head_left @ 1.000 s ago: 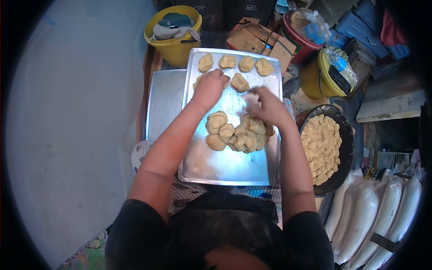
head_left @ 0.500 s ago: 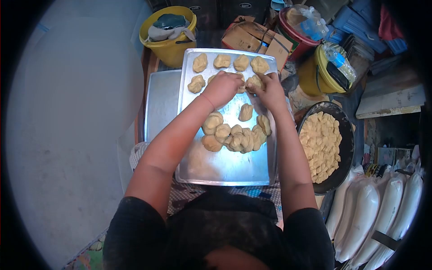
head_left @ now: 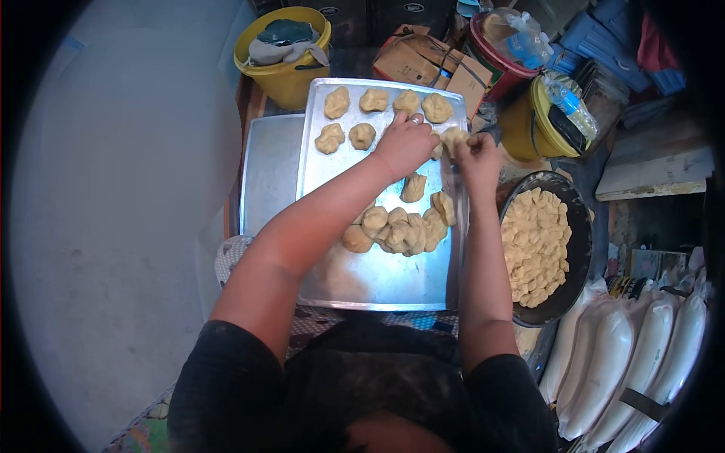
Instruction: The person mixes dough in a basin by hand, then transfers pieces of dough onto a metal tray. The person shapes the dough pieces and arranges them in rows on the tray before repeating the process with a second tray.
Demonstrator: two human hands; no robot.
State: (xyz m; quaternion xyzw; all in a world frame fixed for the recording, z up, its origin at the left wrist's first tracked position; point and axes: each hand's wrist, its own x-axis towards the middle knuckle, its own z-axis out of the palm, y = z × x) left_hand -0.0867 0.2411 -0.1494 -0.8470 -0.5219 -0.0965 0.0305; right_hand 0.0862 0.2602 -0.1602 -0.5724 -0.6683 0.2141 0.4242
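And a dough lump [head_left: 454,139] is pinched by the right hand [head_left: 479,155], fingers pressed together, upper centre-right, near the tray's [head_left: 362,291] edge! Spacing-out seems underway; gentle release called for. Left hand's [head_left: 406,146] grip can't be told.

tan dough lumps [head_left: 362,136], silver tray [head_left: 400,279], yellow buckets [head_left: 294,83], black pan [head_left: 581,226]

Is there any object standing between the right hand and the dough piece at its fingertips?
Nothing visible is in the way: the right hand meets the dough piece directly. The left hand is on its other side.
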